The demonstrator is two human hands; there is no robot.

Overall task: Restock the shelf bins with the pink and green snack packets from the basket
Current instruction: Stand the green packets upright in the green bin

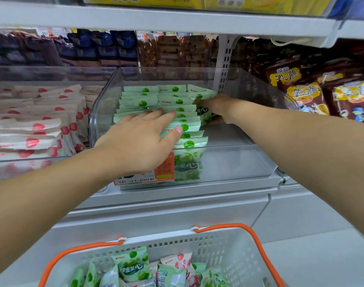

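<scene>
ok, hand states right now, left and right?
Left hand: open, flat on the green packets.
Right hand: gripping a green packet in the clear bin.

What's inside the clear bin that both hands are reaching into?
The clear bin holds rows of green packets standing on its left side, with its right side bare. The left hand rests on them; the right hand grips one. Packets beneath the hands are hidden.

Green packets [172, 100] stand upright in rows inside clear bin [249, 83].
</scene>
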